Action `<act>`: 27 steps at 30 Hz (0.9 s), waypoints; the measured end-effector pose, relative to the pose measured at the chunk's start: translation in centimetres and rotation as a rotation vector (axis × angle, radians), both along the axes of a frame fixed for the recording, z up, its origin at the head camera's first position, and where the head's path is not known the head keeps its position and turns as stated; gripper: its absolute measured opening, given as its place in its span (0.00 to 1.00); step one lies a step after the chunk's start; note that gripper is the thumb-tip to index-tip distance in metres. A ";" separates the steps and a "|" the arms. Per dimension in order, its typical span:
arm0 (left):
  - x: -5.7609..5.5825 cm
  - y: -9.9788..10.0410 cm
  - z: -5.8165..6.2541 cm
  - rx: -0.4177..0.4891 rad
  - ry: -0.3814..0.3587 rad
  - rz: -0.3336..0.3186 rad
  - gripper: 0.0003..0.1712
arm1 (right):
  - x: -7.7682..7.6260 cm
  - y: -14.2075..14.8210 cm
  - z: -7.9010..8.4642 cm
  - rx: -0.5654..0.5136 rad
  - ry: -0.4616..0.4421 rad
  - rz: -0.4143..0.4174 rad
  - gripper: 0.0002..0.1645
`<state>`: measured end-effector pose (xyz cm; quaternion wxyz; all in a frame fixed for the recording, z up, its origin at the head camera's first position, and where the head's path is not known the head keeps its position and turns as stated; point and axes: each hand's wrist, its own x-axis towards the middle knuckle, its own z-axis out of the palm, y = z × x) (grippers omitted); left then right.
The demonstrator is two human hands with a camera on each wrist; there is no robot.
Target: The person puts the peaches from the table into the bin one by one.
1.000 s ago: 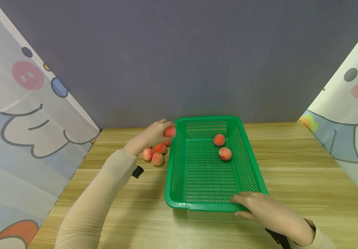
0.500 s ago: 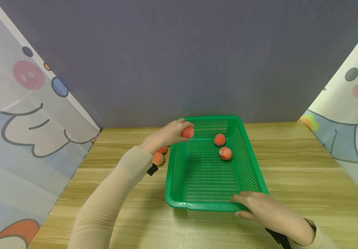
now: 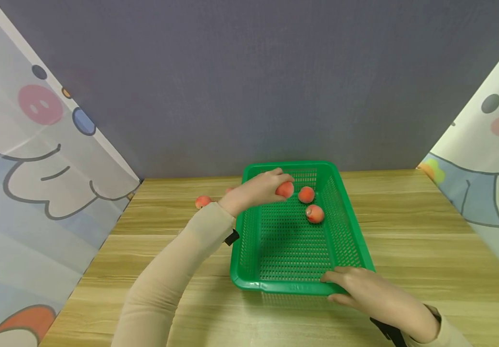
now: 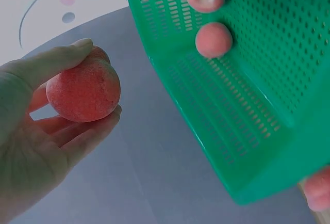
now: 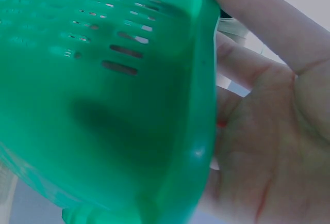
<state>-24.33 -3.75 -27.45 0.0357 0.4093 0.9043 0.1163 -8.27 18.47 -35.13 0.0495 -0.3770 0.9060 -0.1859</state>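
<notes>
There is one green basket [image 3: 299, 288], and two peaches are in it: a red peach [image 3: 306, 195] at the far right and, just nearer, a paler peach [image 3: 315, 214]. One more, the held peach [image 3: 285, 190], is up in the left hand [image 3: 261, 189]. On the table [image 3: 427, 250], left of the basket, I see a loose peach [image 3: 202, 200] and a tiny bit of a half-hidden peach [image 3: 229, 189]. The left arm may hide more, so I cannot tell how many are there.

The left arm reaches from the near side over the basket's left edge. Its thumb and fingers are bent around the held peach, above the far part of the basket. The right hand [image 3: 368, 289] grips the rim at the near right corner.

The peaches are round and look fuzzy. The basket is shiny plastic, a long box with rounded corners and lots of little holes. The table has stripy wood grain. The long sleeve [image 3: 182, 267] is cream.
</notes>
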 end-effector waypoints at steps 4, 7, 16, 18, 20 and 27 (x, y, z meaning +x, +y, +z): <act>0.2 1.2 -0.3 -0.014 -0.020 -0.012 0.25 | 0.0 0.1 0.0 0.000 -0.002 -0.001 0.14; 0.3 1.9 -0.6 -0.017 -0.031 -0.031 0.25 | 0.0 0.1 0.0 -0.003 0.005 0.002 0.14; 0.8 3.9 -1.3 -0.049 -0.046 -0.083 0.25 | -0.1 0.0 -0.1 -0.005 0.008 0.004 0.14; 0.9 4.4 -1.5 -0.072 -0.048 -0.085 0.26 | -0.1 0.0 -0.1 -0.005 0.014 0.006 0.14; 1.0 4.8 -1.8 -0.088 -0.062 -0.084 0.26 | -0.1 0.0 -0.1 -0.004 0.015 0.007 0.14; 1.4 6.3 -2.8 -0.126 -0.064 -0.112 0.26 | -0.1 0.0 -0.1 -0.003 0.000 0.007 0.15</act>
